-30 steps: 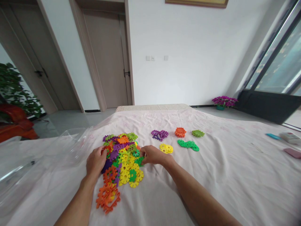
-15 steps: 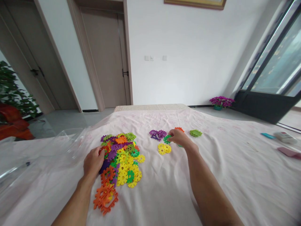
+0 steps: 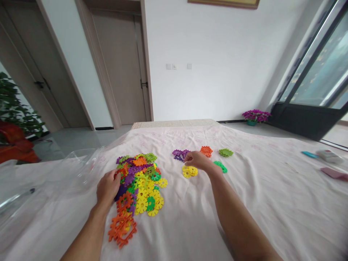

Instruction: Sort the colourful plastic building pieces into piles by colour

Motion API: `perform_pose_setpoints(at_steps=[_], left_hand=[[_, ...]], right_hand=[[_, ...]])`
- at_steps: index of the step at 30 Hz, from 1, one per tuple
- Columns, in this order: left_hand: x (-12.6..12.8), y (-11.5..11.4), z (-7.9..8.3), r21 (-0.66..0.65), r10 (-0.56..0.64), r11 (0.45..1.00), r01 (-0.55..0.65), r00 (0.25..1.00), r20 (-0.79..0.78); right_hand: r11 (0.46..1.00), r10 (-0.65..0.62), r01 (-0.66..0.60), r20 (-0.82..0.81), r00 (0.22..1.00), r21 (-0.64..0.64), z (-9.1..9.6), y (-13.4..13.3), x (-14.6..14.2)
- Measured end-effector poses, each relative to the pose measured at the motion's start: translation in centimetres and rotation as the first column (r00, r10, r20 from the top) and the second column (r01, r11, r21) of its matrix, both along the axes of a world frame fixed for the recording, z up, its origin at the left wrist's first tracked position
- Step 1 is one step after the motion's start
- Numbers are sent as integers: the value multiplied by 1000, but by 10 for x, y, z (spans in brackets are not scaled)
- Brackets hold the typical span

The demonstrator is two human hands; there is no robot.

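Observation:
My left hand [image 3: 109, 186] rests at the left edge of a heap of colourful plastic building pieces [image 3: 141, 185]. Its fingers are curled in against the heap, and what they grip is hidden. My right hand [image 3: 196, 159] hovers over the sheet with its fingers drawn together, and no piece shows in them. Just left of its fingertips lies a group of purple pieces [image 3: 179, 154]. Yellow round pieces [image 3: 189, 171] sit below it. Orange pieces [image 3: 206, 151] lie behind the hand, green ones [image 3: 220, 166] beside the wrist, and light green ones [image 3: 226, 152] farther right.
A pale sheet [image 3: 190, 224] covers the surface. Clear plastic [image 3: 81, 165] lies at the left. On the far right are a pink object [image 3: 334, 173], a white packet [image 3: 329, 156] and a blue item [image 3: 309, 154]. Orange frame-shaped pieces [image 3: 122, 228] lie at the heap's near end.
The green piece that was in my right hand no longer shows there. That hand has shifted left, uncovering the orange and green groups. My left hand stays in place.

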State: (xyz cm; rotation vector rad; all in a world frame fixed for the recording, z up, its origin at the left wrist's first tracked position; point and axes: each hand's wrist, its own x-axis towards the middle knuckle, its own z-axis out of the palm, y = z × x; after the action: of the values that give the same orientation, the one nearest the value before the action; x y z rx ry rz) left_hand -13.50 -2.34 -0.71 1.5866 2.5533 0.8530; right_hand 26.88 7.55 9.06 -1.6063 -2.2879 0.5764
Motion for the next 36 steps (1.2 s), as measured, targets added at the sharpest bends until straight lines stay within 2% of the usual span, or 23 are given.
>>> perform_pose_setpoints(at_steps=[2,4,7,11,16,21,27,31,33,36], left_hand=[[0,0,-1,-3,-5,1000,5,1000,-5],[-1,0,-1,-2,-9,1000,9,1000,-11],[-2,0,-2,1,-6,1000,6,1000,-16],[-2,1,-2,-6,-4,1000,4,1000,-8],[-1,1,-1,-5,-2,1000,2,1000,7],[-1,0,-1,-10,-1,1000,1,1000,9],[-1,1,0,-11,-3,1000,3,1000,0],[-1,1,-2,-2,0,1000,0,1000,-31],[-1,1,-2,3,-2,1000,2,999,-40],[-2,1,-2,6,-3,1000,3,999,-38]], right_hand=[[988,148,-149,-19,989,-48,-9,-7,-30],[973,223,-223,-1,975,-60,-17,-17,-56],[967,255,-254,65,965,-26,-30,-33,-83],[968,250,-252,134,959,-4,-44,-45,-96],[969,245,-240,107,964,-53,-45,-46,-97],[978,192,-186,66,979,-92,-26,-33,-80],[999,32,-32,93,995,-4,-1,-15,-36],[992,-97,83,162,982,95,7,-12,-22],[993,-69,53,141,988,109,7,-14,-26],[994,70,-77,92,993,79,0,-17,-41]])
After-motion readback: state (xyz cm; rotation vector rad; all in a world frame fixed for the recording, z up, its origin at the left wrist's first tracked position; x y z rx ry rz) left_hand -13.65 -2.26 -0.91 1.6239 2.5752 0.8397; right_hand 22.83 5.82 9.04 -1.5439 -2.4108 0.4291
